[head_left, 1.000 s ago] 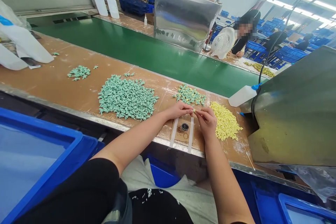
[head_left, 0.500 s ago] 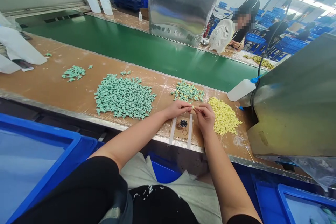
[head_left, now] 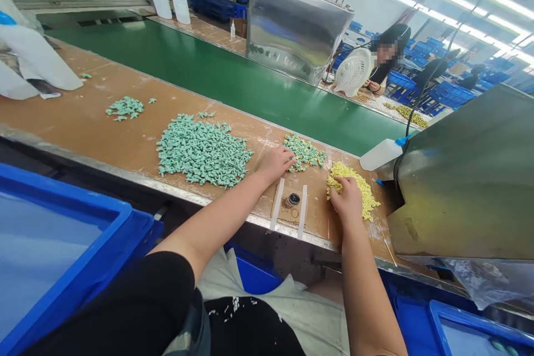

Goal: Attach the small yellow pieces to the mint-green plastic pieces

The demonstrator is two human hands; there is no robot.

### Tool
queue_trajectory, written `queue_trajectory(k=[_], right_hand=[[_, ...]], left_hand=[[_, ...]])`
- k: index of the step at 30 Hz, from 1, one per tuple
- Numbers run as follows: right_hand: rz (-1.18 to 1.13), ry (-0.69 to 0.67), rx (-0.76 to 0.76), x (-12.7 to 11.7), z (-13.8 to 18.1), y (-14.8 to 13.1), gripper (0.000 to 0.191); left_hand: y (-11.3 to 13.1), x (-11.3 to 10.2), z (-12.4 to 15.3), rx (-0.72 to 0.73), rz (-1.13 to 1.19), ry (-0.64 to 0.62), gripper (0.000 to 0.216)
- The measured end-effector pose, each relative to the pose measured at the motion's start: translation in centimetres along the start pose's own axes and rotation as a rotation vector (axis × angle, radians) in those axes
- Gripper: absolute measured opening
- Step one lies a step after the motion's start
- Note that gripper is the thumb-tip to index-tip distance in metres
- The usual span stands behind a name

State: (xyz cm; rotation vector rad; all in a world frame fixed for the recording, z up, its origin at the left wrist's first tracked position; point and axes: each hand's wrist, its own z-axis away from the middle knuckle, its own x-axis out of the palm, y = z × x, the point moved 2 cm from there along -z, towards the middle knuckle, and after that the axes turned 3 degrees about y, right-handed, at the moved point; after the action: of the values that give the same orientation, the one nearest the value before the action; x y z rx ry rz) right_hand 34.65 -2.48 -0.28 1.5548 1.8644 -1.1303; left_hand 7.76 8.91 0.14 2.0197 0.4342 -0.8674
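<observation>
At the left edge of a small pile of green pieces with yellow bits [head_left: 306, 153], my left hand [head_left: 275, 163] has its fingers stretched out. Its fingertips touch or hover just over the pieces; I cannot tell which. My right hand [head_left: 349, 199] reaches over the heap of small yellow pieces [head_left: 362, 181], thumb and index finger apart at the heap's left side. Between my hands and nearer to me stands a small round pot with dark contents [head_left: 293, 199], between two strips of white tape. Left of my left hand lies a large heap of small green pieces [head_left: 202, 150].
A green conveyor belt [head_left: 200, 78] runs behind the brown work surface [head_left: 83, 122]. A white bottle with a blue cap [head_left: 380, 154] leans by a metal box [head_left: 463, 178] on the right. Blue bins [head_left: 62, 233] flank me. Across the belt, a person sits behind a white fan [head_left: 354, 71].
My hands were together over the pot, pinching a small piece. They have parted: the left moved to the mixed pile, the right moved right to the yellow heap. The view shifted slightly.
</observation>
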Motion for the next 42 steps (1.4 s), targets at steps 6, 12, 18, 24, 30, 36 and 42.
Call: queue_trajectory(k=[6, 12, 18, 24, 30, 36, 42], right_hand=[[0.231, -0.199, -0.049, 0.6, -1.9, -0.7, 0.025], [0.14, -0.262, 0.023, 1.3, -3.8, -0.3, 0.022], [-0.243, -0.189, 0.043, 2.1, -2.9, -3.2, 0.022], [-0.838, 0.002, -0.005, 3.1, -0.3, -7.2, 0.018], [-0.836, 0.057, -0.048, 3.1, 0.2, -7.5, 0.018], [-0.766, 0.158, -0.107, 2.3, 0.6, -8.2, 0.016], [-0.704, 0.215, -0.291, 1.3, 0.9, -8.5, 0.007]], left_hand=[[-0.2, 0.6, 0.0, -0.016, -0.021, 0.074, 0.031], [0.9, 0.0, 0.5, 0.078, 0.132, 0.124, 0.023], [2.0, 0.5, 0.6, 0.239, 0.252, 0.017, 0.029], [2.4, 1.8, 0.7, 0.407, 0.301, -0.137, 0.043], [2.6, 1.7, 1.1, 0.374, 0.45, -0.24, 0.043], [3.1, 1.5, 1.5, 0.177, 0.676, -0.351, 0.051], [3.2, 1.4, 1.9, 0.196, 0.618, -0.359, 0.055]])
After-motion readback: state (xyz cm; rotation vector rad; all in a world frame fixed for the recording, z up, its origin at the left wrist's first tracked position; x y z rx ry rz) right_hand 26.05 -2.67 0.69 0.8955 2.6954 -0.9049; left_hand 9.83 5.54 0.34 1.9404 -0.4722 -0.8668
